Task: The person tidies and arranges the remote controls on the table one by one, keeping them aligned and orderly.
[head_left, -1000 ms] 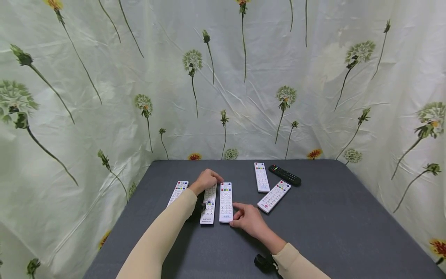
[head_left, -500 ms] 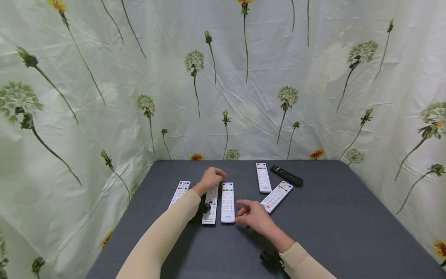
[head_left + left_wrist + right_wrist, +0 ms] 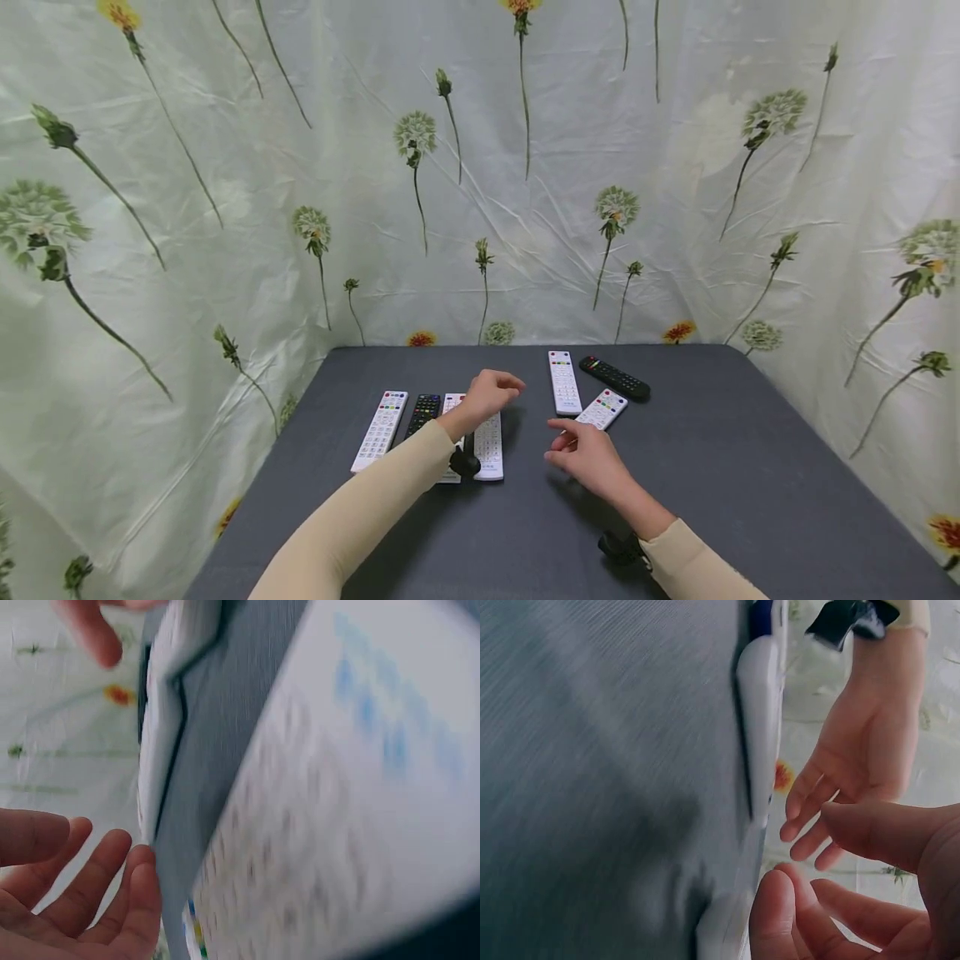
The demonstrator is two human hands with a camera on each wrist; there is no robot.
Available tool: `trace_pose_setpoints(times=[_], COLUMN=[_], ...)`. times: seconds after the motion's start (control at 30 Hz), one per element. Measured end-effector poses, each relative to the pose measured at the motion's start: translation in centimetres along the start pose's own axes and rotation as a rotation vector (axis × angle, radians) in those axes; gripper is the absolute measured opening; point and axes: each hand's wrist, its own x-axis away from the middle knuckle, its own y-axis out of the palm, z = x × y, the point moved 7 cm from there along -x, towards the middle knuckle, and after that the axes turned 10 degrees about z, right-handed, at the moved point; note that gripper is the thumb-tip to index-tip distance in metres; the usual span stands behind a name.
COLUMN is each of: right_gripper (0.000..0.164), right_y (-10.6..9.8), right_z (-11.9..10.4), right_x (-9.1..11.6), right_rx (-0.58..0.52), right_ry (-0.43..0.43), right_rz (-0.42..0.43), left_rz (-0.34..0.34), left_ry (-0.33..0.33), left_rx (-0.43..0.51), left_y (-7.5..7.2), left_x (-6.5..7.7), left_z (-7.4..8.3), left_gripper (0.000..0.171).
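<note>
Above the far end of a white remote control [image 3: 489,450] my left hand [image 3: 486,396] hovers with fingers spread and relaxed, holding nothing. In the left wrist view that remote [image 3: 300,802] looms large and blurred below the hand [image 3: 90,900]. My right hand [image 3: 588,454], bare too, floats over the table with thumb and fingers apart. It overlaps the near end of a slanted white remote control [image 3: 604,407]. Left of the left hand lie another white remote [image 3: 380,432], a black remote [image 3: 423,410] and a white one [image 3: 453,402], partly hidden by the left arm.
Farther back on the right, a white remote control [image 3: 564,383] and a black remote control [image 3: 615,377] lie on the dark grey table [image 3: 720,483]. A curtain printed with dandelions [image 3: 525,208] hangs behind the table's far edge. Dark wrist cameras sit on both wrists.
Both hands have left the white remote in the middle and moved right, the right hand toward the slanted white remote. The black remote in the left row has come into view.
</note>
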Motion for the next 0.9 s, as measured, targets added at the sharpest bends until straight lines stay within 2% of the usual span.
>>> trace_pose_setpoints(times=[0.17, 0.33, 0.47, 0.7, 0.9], right_gripper=[0.048, 0.055, 0.068, 0.096, 0.091], right_y=[-1.4, -2.4, -2.7, -2.9, -2.9], right_z=[1.4, 2.6, 3.5, 5.1, 6.1], right_x=[0.4, 0.7, 0.9, 0.9, 1.1], right_rx=[0.071, 0.116, 0.126, 0.017, -0.154], right_ry=[0.004, 0.018, 0.059, 0.173, 0.302], right_rz=[0.02, 0.039, 0.046, 0.068, 0.058], left_rz=[-0.069, -0.128, -0.157, -0.173, -0.16], left_ry=[-0.097, -0.138, -0.173, -0.209, -0.224], left_rx=[0.14, 0.172, 0.202, 0.204, 0.194], left_y=[2.9, 5.7, 7.3, 9.1, 9.7], left_x=[1.1, 1.6, 2.0, 2.2, 2.2], left_z=[0.3, 0.6, 0.6, 0.7, 0.7], left_gripper=[0.023, 0.021, 0.02, 0.018, 0.019])
